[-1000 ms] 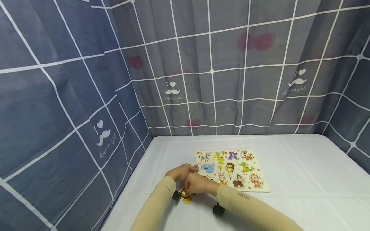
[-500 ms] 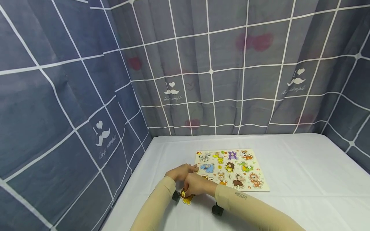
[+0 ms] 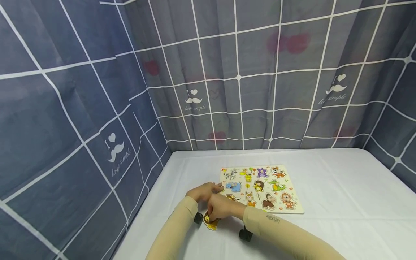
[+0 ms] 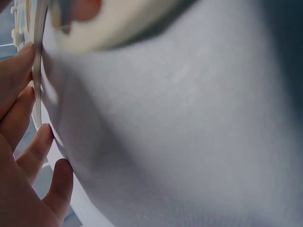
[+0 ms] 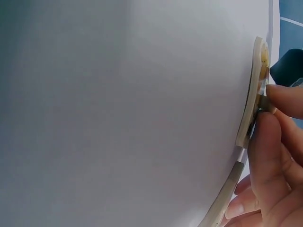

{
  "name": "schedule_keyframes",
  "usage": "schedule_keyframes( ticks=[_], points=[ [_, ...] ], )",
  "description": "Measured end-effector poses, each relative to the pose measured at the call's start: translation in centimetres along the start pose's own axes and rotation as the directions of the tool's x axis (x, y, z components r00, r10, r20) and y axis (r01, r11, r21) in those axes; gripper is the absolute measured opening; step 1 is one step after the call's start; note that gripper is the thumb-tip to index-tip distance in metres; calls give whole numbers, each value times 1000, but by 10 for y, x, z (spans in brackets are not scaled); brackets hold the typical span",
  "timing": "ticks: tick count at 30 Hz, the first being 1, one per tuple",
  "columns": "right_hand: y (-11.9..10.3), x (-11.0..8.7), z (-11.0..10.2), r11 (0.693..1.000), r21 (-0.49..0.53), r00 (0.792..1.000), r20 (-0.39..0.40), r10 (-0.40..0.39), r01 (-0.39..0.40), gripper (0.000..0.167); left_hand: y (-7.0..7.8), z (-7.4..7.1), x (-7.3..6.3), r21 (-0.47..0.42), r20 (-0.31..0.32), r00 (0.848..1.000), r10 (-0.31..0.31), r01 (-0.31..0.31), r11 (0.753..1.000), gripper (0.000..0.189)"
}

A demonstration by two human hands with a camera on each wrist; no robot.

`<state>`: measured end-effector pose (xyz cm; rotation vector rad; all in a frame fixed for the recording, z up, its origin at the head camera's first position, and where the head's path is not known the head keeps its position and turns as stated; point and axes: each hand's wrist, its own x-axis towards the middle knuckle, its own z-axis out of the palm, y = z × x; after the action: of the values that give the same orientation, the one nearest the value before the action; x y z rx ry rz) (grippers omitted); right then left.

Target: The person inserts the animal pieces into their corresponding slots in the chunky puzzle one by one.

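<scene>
My right hand [image 3: 221, 206] pinches the knob of a wooden lion puzzle piece [image 3: 212, 225], just off the near left corner of the puzzle board [image 3: 294, 196]. In the right wrist view, thumb and finger close on that knob, and the thick pale edge of the lion piece [image 5: 248, 101] shows near the table. My left hand [image 3: 204, 191] lies at the board's left edge, its fingers touching it. From the left wrist, the fingertips [image 4: 43, 135] line the board's edge [image 4: 39, 80]. A blurred lion piece [image 4: 102, 35] shows above. My right hand and forearm cover the board's near left part.
Animal pieces with knobs sit on the board, among them an elephant [image 3: 234, 186], a crocodile [image 3: 277, 186] and a monkey [image 3: 287, 200]. A white cloth [image 3: 341, 180] covers the table. A dark checked curtain [image 3: 253, 94] hangs behind and at both sides.
The head view has shifted slightly. Both hands, the lion piece and the board keep almost the same places.
</scene>
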<state>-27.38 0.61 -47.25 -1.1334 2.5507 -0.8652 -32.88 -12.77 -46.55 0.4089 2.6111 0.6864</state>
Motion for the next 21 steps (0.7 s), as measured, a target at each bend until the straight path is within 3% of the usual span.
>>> schedule_keyframes(
  ticks=[8,14,21],
  points=[
    [1,-5,-4,1000,13,999,31,-13,12,10,1,0,4,29,-4,1000,18,-18,999,47],
    [8,-11,-7,1000,28,999,43,9,-11,9,1,-1,4,-17,-6,1000,16,-16,1000,50],
    [10,-16,-5,998,41,998,48,34,-36,10,-1,-1,3,99,-11,999,37,-36,994,50]
  ],
)
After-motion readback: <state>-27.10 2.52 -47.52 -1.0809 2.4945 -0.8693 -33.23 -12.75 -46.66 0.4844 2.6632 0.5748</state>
